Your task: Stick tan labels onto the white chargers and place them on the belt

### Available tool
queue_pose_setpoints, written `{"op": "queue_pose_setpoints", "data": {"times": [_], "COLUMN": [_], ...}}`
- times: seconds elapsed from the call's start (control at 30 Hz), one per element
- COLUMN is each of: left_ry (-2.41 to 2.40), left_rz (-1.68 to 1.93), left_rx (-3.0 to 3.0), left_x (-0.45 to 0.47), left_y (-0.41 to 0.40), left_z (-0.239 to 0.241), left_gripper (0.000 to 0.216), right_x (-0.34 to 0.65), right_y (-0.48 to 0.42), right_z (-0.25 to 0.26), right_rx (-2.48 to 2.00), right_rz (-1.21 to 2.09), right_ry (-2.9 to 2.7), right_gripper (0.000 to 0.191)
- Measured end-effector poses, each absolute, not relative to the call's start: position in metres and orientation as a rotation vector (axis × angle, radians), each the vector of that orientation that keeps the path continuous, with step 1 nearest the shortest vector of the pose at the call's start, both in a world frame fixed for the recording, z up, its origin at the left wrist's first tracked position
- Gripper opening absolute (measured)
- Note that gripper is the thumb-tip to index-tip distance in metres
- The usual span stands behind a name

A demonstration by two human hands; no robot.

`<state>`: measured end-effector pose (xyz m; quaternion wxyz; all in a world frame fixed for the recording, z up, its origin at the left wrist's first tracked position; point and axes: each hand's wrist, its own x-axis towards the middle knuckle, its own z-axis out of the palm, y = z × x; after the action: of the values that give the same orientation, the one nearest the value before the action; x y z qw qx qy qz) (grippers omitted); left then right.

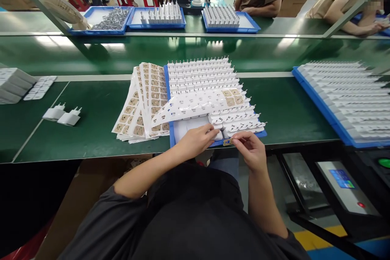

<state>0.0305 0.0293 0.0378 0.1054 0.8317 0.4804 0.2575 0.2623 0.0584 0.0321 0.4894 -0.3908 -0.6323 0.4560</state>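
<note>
A small tan sticker (227, 142) is pinched between the thumb and fingertips of my right hand (252, 151), at the near edge of a blue tray (172, 134). Just left of it, my left hand (198, 141) has its fingers closed on a white plug adapter (218, 135) that they partly cover. Rows of white plug adapters (199, 76), pins upward, fill much of the tray. Across them lies a mostly peeled sticker sheet (195, 103) with a few tan stickers left at its right end.
Fanned sticker sheets (131, 113) lie left of the tray. Two loose adapters (69, 117) rest farther left, near stacked white pieces (14, 85). Another full tray (327, 111) stands at right. Beyond a raised ledge are more trays (251, 24), a fan (62, 6) and other people.
</note>
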Motion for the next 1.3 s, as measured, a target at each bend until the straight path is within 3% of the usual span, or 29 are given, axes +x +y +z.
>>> {"op": "queue_pose_setpoints", "data": {"times": [0.17, 0.33, 0.7, 0.87, 1.3], "left_ry": [1.291, 1.038, 1.376, 1.358, 1.343], "left_rz": [1.254, 1.395, 1.415, 1.522, 1.537], "left_rx": [1.557, 1.018, 1.645, 1.745, 1.832], "left_x": [0.013, 0.011, 0.003, 0.007, 0.005], "left_y": [0.017, 0.001, -0.020, -0.021, -0.021], "left_z": [0.032, 0.022, 0.027, 0.031, 0.042], "left_gripper": [0.039, 0.050, 0.043, 0.044, 0.042], "right_x": [0.245, 0.216, 0.188, 0.181, 0.176], "right_y": [0.049, 0.043, 0.034, 0.033, 0.034], "right_z": [0.040, 0.054, 0.057, 0.061, 0.070], "right_rx": [-0.853, -0.626, -0.755, -0.890, -0.917], "right_rz": [1.256, 1.457, 1.464, 1.299, 1.313], "right_ry": [-1.469, -1.451, -1.470, -1.414, -1.423], "right_gripper": [0.007, 0.006, 0.012, 0.011, 0.011]}}
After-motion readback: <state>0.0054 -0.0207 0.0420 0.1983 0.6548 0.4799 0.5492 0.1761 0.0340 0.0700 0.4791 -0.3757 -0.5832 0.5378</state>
